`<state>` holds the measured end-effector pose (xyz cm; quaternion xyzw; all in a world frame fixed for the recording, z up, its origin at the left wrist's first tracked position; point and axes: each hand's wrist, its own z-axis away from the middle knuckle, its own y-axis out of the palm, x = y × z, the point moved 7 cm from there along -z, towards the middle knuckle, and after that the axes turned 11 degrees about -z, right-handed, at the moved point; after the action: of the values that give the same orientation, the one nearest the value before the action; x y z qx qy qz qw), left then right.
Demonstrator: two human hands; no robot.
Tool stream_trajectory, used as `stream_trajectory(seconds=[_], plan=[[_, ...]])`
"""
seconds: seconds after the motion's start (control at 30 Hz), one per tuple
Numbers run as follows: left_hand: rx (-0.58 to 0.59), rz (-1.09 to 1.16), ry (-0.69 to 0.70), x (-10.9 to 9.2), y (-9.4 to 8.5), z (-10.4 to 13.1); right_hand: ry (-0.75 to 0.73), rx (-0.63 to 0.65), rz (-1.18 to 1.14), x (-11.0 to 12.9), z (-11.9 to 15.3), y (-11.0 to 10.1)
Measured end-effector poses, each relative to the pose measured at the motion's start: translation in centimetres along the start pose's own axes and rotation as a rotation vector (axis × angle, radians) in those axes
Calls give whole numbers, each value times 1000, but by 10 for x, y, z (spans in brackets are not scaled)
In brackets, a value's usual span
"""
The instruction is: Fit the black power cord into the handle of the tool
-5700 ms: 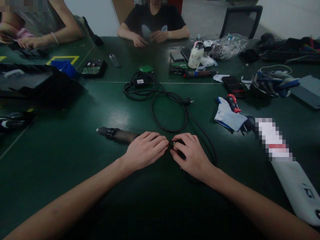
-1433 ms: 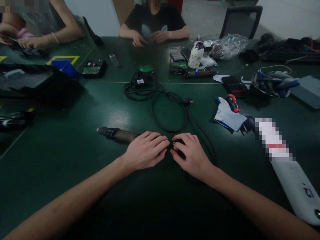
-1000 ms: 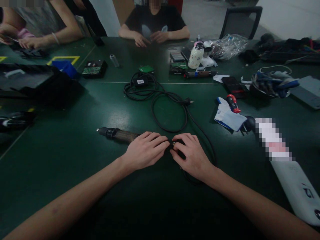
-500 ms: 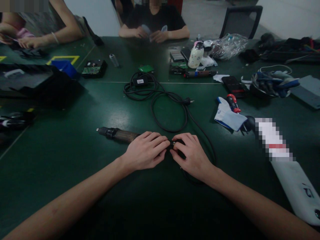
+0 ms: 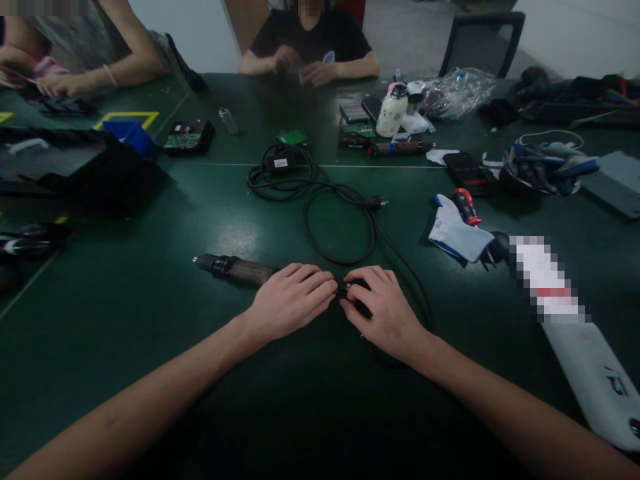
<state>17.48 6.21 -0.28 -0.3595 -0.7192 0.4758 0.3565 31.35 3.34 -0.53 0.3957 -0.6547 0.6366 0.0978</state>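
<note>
An electric screwdriver [image 5: 245, 270] lies across the table with its tip to the left. My left hand [image 5: 293, 300] is wrapped over its rear part and hides it. At the tool's right end, the fingers of my right hand [image 5: 383, 307] pinch a small dark cable connector [image 5: 343, 289]. Whether the connector is seated in the tool cannot be made out. A black power cable [image 5: 419, 287] runs past my right hand and loops away to a plug [image 5: 377, 202] and a black adapter box [image 5: 281, 162].
To the right lie a white-and-blue glove [image 5: 457, 230], a red-handled screwdriver [image 5: 466, 205] and a long white power strip-like bar [image 5: 593, 373]. A black tray [image 5: 75, 167] stands left. Across the table are a patterned bottle [image 5: 393, 112], a second electric screwdriver [image 5: 403, 148] and two people.
My left hand has shifted very slightly left and its fingers are closer together. A little more of the connector shows between my hands. The person opposite has moved a hand.
</note>
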Motion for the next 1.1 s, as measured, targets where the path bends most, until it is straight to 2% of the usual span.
stream_trajectory(seconds=[1.1], plan=[[10,31,-15,1,-2,-1,1,-15,-2,-1,0,1]])
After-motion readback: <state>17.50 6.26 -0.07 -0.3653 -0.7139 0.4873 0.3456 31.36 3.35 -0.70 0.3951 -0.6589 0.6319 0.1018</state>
